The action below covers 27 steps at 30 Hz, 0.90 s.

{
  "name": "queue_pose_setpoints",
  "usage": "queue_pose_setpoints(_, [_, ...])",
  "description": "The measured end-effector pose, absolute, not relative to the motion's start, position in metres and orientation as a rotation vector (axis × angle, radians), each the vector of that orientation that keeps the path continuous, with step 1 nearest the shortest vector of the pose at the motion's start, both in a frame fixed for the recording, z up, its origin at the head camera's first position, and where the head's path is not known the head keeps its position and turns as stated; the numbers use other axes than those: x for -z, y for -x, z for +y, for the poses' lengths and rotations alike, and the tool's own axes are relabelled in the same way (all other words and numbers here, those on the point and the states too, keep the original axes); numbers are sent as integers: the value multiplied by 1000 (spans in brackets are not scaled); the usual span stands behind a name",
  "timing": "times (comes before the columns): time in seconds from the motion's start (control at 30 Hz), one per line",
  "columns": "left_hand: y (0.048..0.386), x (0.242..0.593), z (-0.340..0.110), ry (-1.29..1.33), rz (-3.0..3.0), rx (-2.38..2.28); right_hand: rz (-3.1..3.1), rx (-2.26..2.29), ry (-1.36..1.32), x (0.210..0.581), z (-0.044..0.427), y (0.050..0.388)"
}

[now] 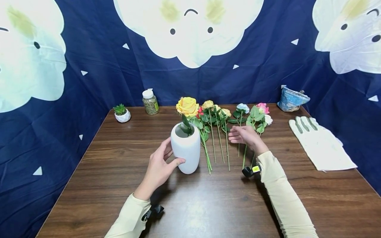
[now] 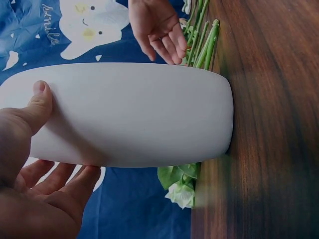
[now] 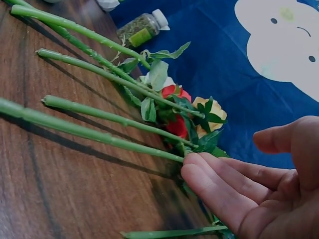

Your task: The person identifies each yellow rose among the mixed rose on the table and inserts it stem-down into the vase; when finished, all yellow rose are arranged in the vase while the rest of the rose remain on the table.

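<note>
A white vase [image 1: 187,150] stands upright on the wooden table, a large yellow rose [image 1: 187,106] rising from its mouth. The left hand [image 1: 162,165] grips the vase's left side, thumb in front and fingers behind; in the left wrist view the thumb and fingers span the vase [image 2: 139,114]. Among the flowers lying right of the vase, the right hand [image 1: 246,136] hovers with loosely extended fingers, holding nothing. In the right wrist view its fingertips [image 3: 192,167] are close to a green stem [image 3: 99,133]; whether they touch it cannot be told.
Several yellow roses [image 1: 225,113], a blue flower [image 1: 243,108] and a pink flower [image 1: 263,107] lie toward the back. A small potted plant [image 1: 122,115] and a lidded jar [image 1: 150,105] stand back left. A blue bag [image 1: 293,99] and white gloves [image 1: 321,145] are at right.
</note>
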<state>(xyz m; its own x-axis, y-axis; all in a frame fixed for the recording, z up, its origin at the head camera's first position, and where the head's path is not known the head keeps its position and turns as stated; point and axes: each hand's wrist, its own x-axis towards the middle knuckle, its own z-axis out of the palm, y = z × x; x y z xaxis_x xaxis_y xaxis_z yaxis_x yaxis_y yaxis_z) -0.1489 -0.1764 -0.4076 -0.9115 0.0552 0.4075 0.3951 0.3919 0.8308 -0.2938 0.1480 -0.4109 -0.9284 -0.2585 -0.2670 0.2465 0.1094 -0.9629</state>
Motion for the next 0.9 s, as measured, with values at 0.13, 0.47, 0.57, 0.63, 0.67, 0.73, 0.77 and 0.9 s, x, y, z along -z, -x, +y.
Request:
queue_pose_setpoints(0.13, [149,407,-176,388,-2342,1537,2003,1877,4,415,148,295])
queue_pose_setpoints(0.47, [148,408,-176,381,-2346,1543,1957,1876,-9,426,147,299])
queue_pose_setpoints(0.57, [148,408,-176,380,-2341,1553,1955,1881,-11,430,145,299])
queue_pose_setpoints(0.63, [149,408,-176,382,-2337,1560,1965,1879,-8,432,144,300])
queue_pose_setpoints(0.67, [149,408,-176,384,-2334,1564,1968,1879,-4,434,144,300])
queue_pose_setpoints(0.73, [149,408,-176,388,-2331,1566,1975,1877,-3,436,143,300])
queue_pose_setpoints(0.77, [149,408,-176,391,-2331,1565,1977,1875,0,437,142,301])
queue_pose_setpoints(0.9, [149,409,-176,394,-2331,1560,1972,1876,18,438,142,301])
